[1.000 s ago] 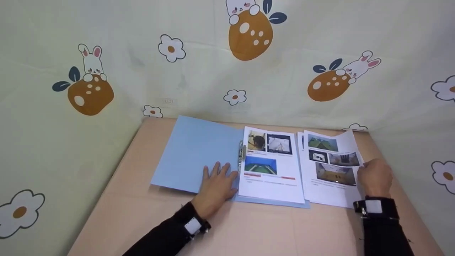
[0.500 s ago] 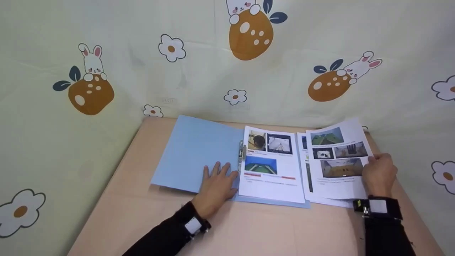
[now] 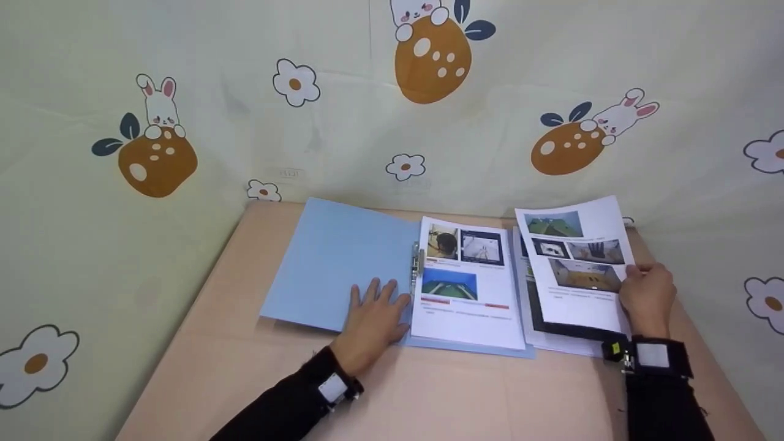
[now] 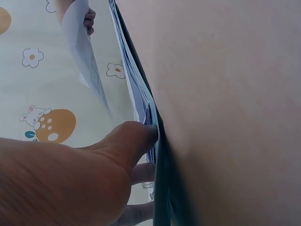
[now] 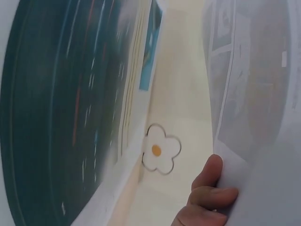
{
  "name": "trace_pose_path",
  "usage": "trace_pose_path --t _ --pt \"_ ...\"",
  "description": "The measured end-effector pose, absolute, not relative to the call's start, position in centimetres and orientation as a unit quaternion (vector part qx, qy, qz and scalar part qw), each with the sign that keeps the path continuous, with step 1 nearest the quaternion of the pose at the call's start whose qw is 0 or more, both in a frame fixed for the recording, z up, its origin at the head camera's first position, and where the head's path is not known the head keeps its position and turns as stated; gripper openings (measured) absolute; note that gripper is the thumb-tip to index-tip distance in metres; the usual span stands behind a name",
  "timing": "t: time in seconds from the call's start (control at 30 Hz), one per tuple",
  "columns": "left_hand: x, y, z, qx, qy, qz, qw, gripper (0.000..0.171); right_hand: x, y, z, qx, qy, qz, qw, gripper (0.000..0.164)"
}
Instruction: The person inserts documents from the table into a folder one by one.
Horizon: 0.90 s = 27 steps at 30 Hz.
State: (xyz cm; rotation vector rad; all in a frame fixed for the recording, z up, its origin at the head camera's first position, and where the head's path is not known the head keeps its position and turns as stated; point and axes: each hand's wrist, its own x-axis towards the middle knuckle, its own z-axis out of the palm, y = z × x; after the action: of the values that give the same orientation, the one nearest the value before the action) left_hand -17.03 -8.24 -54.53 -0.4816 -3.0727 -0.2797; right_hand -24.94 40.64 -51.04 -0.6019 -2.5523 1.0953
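A light blue folder [image 3: 343,263] lies spread on the table, with a metal clip [image 3: 418,262] along its fold. My left hand [image 3: 373,324] rests on the folder beside the clip, fingers spread; the left wrist view has its thumb at the folder's edge. Printed pages [image 3: 468,321] lie on the folder's right half. My right hand [image 3: 649,297] pinches a printed sheet [image 3: 582,303] by its right edge. In the right wrist view the sheet [image 5: 268,188] is raised, with curled fingers at its edge. Under it, another page with a dark printed area [image 3: 542,321] shows.
The peach-coloured table [image 3: 459,398] meets a patterned cloth wall [image 3: 343,135] just behind the folder. More cloth hangs on the left and right sides. Loose white pages [image 3: 563,346] lie to the right of the folder.
The right hand has lifted the printed sheet off the pages beneath and swung it upward, exposing the dark-printed page. The left hand and folder have stayed in place.
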Motion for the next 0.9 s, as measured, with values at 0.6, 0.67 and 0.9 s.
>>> trace_pose_path --t 0.6,0.67,0.9 --pt "-16.9 -8.2 -54.1 -0.152 -0.984 -0.091 0.003 0.054 -25.1 35.3 -51.6 -0.116 -0.914 0.376 0.095 0.042" --pt "-16.9 -8.2 -54.2 -0.152 -0.984 -0.094 0.002 0.055 -25.0 34.7 -51.6 -0.106 -0.914 0.383 0.080 0.043" --pt "-17.0 -8.2 -54.5 -0.149 -0.985 -0.087 0.002 0.055 -24.7 32.8 -51.6 -0.091 -0.908 0.409 0.026 0.047"
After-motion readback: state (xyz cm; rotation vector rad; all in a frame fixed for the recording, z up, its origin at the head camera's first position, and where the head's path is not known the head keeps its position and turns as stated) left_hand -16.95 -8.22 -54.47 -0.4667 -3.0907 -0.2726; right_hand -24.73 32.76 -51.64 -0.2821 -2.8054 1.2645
